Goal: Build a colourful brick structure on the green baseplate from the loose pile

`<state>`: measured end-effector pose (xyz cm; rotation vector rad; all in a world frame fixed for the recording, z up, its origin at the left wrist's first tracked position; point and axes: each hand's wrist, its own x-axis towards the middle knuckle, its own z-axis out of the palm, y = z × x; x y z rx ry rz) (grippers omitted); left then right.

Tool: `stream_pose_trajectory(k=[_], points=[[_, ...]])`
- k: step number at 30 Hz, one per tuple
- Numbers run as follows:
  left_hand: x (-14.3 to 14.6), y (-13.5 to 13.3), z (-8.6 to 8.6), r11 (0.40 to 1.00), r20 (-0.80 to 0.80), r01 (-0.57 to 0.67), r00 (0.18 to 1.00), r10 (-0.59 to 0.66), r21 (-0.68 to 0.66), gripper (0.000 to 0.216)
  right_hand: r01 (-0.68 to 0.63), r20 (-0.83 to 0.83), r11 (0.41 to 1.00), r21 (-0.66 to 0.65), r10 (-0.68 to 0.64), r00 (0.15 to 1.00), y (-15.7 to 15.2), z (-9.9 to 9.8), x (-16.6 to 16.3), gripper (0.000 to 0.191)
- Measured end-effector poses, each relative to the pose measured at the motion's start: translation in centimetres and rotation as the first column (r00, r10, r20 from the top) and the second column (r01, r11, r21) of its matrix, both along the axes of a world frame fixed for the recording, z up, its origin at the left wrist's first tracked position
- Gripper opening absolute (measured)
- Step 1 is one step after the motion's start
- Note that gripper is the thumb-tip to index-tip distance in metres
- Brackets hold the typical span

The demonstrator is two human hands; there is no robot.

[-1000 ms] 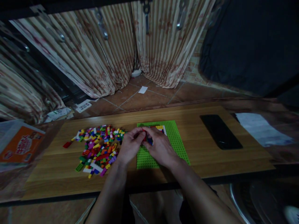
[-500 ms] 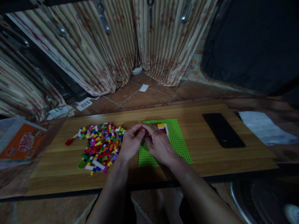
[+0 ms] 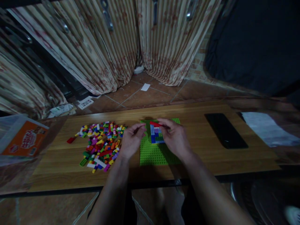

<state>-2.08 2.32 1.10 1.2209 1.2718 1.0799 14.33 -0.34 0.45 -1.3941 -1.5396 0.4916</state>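
Note:
A long red brick point(image 3: 154, 124) is pinched between the thumb and fingers of my right hand point(image 3: 175, 137), over the back of the brick build. That low build point(image 3: 153, 137), with blue, purple and other colours showing, stands on a green baseplate point(image 3: 150, 157). My right hand hides its right part. To the left, my left hand point(image 3: 132, 140) hovers by the baseplate's left edge. Its thumb and index finger are closed together at the tips; whether anything small is between them, I cannot make out. Beside that hand spreads a pile of loose coloured bricks point(image 3: 106, 145).
A wooden table point(image 3: 58, 168) carries everything. A black phone-like slab point(image 3: 225, 131) lies on its right side, with white paper point(image 3: 267, 128) beyond. A clear box with an orange label point(image 3: 25, 140) stands at the far left. Striped curtains point(image 3: 117, 47) hang behind.
My hands have come apart, the right one moving right with the red brick. More of the build's left side shows now. The view has shifted slightly.

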Motion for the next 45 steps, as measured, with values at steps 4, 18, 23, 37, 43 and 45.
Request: stream_pose_trajectory(k=[4, 18, 23, 37, 43, 45], points=[[-0.2, 0.0, -0.2, 1.000, -0.042, 0.003, 0.999, -0.003, 0.003, 0.027, 0.073, -0.065, 0.997, -0.028, -0.075, 0.995, 0.2, 0.1, 1.3, 0.029], [-0.5, 0.2, -1.5, 0.993, -0.144, 0.120, 0.983, -0.117, 0.013, 0.028, -0.047, -0.066, 0.992, -0.118, 0.040, 0.997, -0.3, 0.7, 1.9, 0.028], [-0.7, 0.2, -1.8, 0.988, -0.155, 0.155, 0.976, -0.151, 0.010, 0.028, -0.143, 0.014, 0.982, -0.122, 0.145, 0.989, -0.5, 0.5, 1.9, 0.027], [-0.7, -0.1, -1.1, 0.963, -0.219, 0.268, 0.942, -0.253, 0.041, 0.022, -0.202, 0.187, 0.971, -0.130, 0.224, 0.956, -0.5, 0.0, 2.3, 0.033], [-0.1, -0.2, -1.6, 0.961, -0.225, 0.267, 0.943, -0.246, 0.069, 0.018, -0.187, 0.214, 0.973, -0.139, 0.214, 0.953, -0.5, -0.1, 2.0, 0.035], [0.1, -0.4, -1.6, 0.964, -0.253, 0.257, 0.939, -0.233, 0.070, 0.018, -0.187, 0.218, 0.973, -0.137, 0.214, 0.952, -0.5, 0.0, 1.9, 0.035]])
